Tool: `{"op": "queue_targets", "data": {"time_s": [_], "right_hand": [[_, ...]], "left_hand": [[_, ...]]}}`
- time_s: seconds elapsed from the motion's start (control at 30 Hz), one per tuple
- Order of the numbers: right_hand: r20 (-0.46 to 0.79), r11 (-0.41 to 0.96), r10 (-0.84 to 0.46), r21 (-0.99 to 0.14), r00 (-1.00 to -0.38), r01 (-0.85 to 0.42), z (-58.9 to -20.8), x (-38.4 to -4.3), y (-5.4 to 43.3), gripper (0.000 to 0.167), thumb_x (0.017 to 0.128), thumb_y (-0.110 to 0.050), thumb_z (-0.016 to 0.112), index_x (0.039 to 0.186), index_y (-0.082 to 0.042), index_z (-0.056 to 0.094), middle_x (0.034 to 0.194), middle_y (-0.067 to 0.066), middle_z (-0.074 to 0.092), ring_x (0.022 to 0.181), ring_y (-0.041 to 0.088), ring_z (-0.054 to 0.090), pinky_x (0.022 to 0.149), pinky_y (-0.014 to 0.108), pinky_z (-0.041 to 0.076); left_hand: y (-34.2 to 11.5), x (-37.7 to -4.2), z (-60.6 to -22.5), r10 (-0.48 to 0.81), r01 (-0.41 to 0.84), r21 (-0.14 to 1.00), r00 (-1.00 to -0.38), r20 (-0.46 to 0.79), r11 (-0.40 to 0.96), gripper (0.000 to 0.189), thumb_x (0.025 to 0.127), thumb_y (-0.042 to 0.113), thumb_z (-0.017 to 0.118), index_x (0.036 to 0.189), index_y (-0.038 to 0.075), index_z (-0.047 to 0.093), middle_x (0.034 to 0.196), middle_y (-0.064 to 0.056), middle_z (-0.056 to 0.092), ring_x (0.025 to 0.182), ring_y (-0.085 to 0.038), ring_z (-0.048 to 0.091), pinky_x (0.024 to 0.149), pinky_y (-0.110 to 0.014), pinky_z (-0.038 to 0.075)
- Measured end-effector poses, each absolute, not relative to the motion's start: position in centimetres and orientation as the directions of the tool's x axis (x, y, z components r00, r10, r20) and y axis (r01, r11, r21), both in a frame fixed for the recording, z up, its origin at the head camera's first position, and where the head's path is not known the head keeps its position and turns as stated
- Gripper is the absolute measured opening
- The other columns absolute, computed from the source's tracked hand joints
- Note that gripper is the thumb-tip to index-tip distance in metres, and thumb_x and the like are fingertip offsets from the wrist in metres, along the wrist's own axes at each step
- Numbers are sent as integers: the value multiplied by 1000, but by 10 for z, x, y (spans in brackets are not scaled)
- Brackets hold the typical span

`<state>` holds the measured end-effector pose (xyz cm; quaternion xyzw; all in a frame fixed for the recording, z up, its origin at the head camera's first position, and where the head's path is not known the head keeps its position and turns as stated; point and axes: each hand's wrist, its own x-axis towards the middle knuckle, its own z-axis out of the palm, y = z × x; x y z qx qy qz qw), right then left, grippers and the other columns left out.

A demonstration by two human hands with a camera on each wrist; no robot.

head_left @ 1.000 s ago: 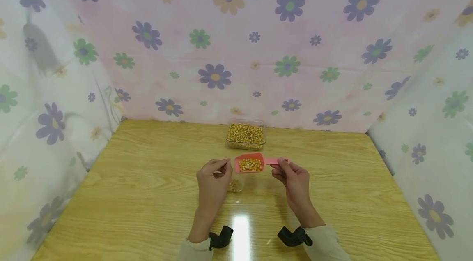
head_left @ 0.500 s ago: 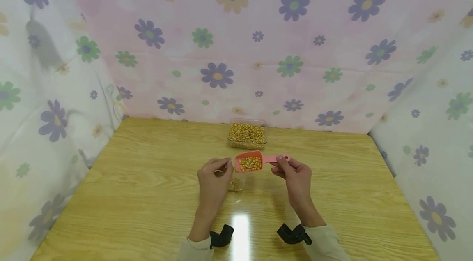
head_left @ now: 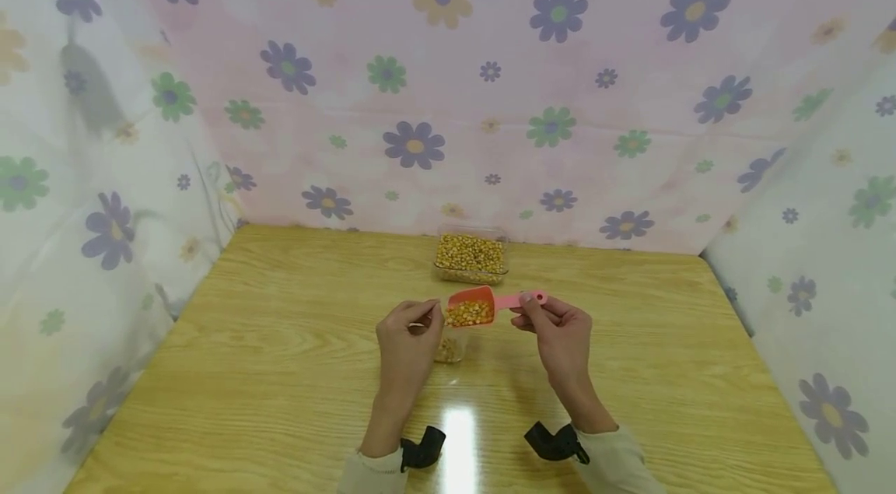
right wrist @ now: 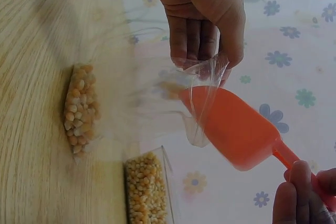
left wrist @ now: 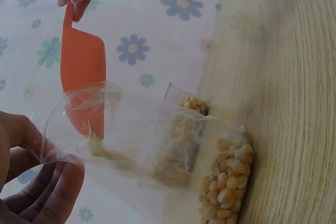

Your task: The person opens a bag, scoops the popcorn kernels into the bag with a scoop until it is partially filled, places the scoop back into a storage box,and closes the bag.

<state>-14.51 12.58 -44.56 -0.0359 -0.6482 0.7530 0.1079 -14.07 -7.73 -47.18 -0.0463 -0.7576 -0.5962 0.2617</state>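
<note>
Head, scoop (head_left: 470, 295): smooth pink-red plastic, tilted further toward the left hand (head_left: 409, 342) than a second ago, its kernels (head_left: 467, 313) now massed at the front.
Head, right hand (head_left: 563, 338): pinched on the scoop's slim handle (head_left: 507, 301).
Head, box (head_left: 470, 273): clear, rectangular, heaped with more.
Left wrist, bag (left wrist: 128, 121): thin crinkled film, left hand clamped on its mouth, scoop tip inside; a blurred streak (left wrist: 105, 150), probably kernels.
Right wrist, table (right wrist: 31, 129): grained wood under the bag.

Wood-grain tabletop (head_left: 280, 369), bright glare streak (head_left: 459, 447) at near side. Pinkish floral back cloth (head_left: 462, 97) behind; whiter floral cloths left (head_left: 42, 268) and right (head_left: 833, 276). Grey shadow (head_left: 94, 93) on left one.
</note>
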Motion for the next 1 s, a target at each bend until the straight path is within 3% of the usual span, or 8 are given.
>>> {"op": "queue_targets", "data": {"time_s": [0.23, 0.47, 0.7, 1.0], "right_hand": [[127, -91, 204, -985, -971, -148, -444, -141, 124, 26, 98, -6, 68, 109, 17, 70, 77, 12, 77, 63, 10, 73, 76, 31, 63], [212, -28, 199, -975, -957, -221, -441, -138, 121, 25, 97, -7, 69, 106, 16, 72, 74, 0, 77, 62, 9, 72, 77, 29, 62], [276, 40, 193, -961, -942, -273, -436, -135, 118, 20, 95, -6, 71, 103, 12, 75, 78, 6, 78, 61, 11, 72, 71, 29, 63], [330, 13, 211, -942, -920, -335, -414, -133, 128, 19, 95, -3, 71, 101, 14, 75, 75, -3, 77, 59, 11, 71, 69, 29, 63]], "left_hand": [[-78, -140, -474, -246, 390, 878, -854, 458, 278, 11, 91, -3, 71, 96, -3, 81, 81, -8, 71, 68, -16, 67, 58, -21, 59], [-77, -140, -470, -250, 387, 880, -855, 454, 275, 12, 89, -5, 71, 95, -2, 81, 81, -9, 72, 68, -16, 67, 58, -19, 58], [-76, -140, -470, -243, 392, 874, -853, 462, 287, 12, 89, -6, 70, 96, -5, 80, 81, -10, 72, 68, -17, 68, 58, -19, 58], [-77, -141, -471, -257, 387, 885, -856, 449, 257, 12, 90, -4, 71, 95, 0, 81, 81, -9, 72, 68, -18, 68, 59, -18, 58]]}}
